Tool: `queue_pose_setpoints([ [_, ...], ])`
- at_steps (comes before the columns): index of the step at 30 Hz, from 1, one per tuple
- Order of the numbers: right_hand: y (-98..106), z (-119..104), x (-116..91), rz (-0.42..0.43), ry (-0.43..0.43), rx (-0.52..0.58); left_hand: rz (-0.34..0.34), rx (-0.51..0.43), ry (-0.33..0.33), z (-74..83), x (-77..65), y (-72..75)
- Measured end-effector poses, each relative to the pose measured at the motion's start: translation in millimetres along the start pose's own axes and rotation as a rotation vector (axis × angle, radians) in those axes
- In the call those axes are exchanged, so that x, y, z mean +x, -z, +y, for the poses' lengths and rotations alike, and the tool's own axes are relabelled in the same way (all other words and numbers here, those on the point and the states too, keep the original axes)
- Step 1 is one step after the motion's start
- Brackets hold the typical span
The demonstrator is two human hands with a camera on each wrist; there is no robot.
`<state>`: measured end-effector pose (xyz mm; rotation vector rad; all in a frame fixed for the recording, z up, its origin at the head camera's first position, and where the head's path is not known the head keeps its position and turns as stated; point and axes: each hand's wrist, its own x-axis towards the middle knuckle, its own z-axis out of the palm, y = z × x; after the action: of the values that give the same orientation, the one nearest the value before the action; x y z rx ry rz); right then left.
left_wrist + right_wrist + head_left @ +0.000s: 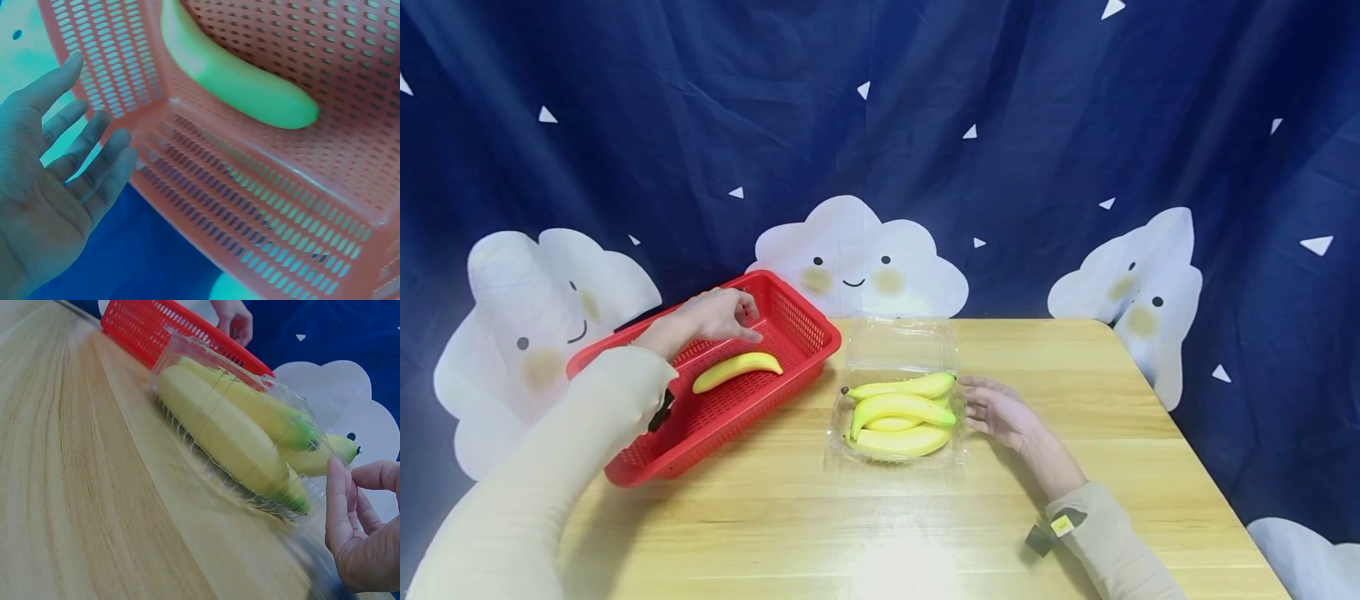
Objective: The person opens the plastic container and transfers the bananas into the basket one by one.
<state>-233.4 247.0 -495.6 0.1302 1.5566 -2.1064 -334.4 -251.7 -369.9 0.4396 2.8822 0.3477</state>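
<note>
A red perforated basket (pixel 722 437) stands at the left of the table, with one banana (pixel 737 372) lying on its floor. My left hand (pixel 718 314) hovers over the basket with loosely bent fingers and nothing in them; in the left wrist view the banana (pixel 244 90) lies apart from that hand (pixel 56 169). Several bananas (pixel 901 408) are piled in a clear plastic clamshell box (pixel 835 437), its lid (pixel 898 343) tipped back. At the box's right side is my right hand (pixel 1000 412), relaxed fingers right at the edge, as the right wrist view of the hand (pixel 365 519) also shows.
A wooden table (pixel 1037 525) carries the basket and the box. Behind it hangs a dark blue curtain (pixel 820 108) with white clouds and triangles. Dark straps with small devices sit on both wrists, the right one (pixel 1056 529) showing a yellow label.
</note>
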Motion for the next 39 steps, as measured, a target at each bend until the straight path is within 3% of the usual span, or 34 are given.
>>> queue_pose_setpoints([
  [6, -1, 0, 0, 0.004, -0.003, 0.002, 0.004, 0.010, -0.056, 22.6, -0.7, 11.3],
  [15, 0, 1, 1, 0.004, -0.002, -0.006, 0.009, -0.003, -0.154, 43.0, 1.9, 11.6],
  [31, 0, 1, 1, 0.013, 0.000, -0.028, 0.021, -0.049, -0.233, 84.7, 1.4, -2.1],
  [39, 0, 1, 1, 0.015, 0.009, -0.038, -0.016, -0.067, -0.303, 103.7, -0.5, -14.5],
])
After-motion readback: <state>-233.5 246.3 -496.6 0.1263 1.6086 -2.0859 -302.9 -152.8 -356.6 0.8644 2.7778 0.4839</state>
